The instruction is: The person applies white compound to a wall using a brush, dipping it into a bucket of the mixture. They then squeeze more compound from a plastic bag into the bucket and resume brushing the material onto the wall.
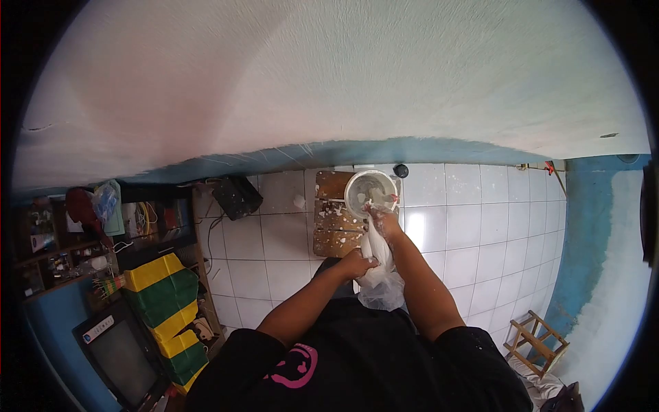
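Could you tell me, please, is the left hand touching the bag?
Touching. The head view shows the left hand gripping the side of the bag, no gap between.

Soft light lay over the pale wall [384,75], with a faint shadow towards its left; glare whitened a patch of tiled floor [425,226]. The shelves [41,257] sat dim, perhaps slightly blurred, and lines bowed near the blackened edges.

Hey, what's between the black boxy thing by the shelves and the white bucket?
In the head view: white floor tiles with a small pale object on them, then a white-spattered wooden surface reaching the white bucket.
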Available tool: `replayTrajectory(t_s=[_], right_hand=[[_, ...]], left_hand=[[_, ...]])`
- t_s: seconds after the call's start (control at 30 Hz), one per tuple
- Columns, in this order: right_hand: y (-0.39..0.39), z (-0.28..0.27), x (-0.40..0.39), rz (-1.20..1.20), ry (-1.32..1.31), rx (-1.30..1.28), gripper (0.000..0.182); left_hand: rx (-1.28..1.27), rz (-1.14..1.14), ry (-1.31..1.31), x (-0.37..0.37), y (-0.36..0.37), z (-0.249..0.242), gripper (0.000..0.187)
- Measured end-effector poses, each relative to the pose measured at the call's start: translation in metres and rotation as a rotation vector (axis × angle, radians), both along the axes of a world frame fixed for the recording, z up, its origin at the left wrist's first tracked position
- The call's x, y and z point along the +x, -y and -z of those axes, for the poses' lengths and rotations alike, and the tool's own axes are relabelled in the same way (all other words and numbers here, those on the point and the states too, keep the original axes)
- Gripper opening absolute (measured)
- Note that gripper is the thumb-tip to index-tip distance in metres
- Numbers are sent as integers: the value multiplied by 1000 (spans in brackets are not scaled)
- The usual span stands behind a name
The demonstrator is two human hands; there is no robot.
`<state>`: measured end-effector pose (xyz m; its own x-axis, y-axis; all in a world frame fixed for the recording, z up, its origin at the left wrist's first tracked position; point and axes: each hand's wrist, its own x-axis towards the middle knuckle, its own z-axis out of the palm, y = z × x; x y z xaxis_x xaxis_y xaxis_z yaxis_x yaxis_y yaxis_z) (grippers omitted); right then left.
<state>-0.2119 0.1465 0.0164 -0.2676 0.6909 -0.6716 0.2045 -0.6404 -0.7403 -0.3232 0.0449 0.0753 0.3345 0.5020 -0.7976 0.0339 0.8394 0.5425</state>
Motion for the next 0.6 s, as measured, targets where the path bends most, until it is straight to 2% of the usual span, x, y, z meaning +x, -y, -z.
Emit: replayTrajectory(t_s=[0.2,0.3,0.37,0.5,0.6], right_hand=[[2,-3,2,51,-129,-59,36],[1,14,3,10,-120,67,36],[6,47,10,-50,-187,164,37],[4,28,14,-218,-32,336,37],[-1,14,7,-174,17,36,38]], left_hand=[[-119,-4,22,3,4,10,35],[-99,-54,52,4,6,12,36],[-103,-71,67,4,5,9,37],[-104,-56,71,1,-2,-6,37],[-122,-79,88,3,-1,-1,38]])
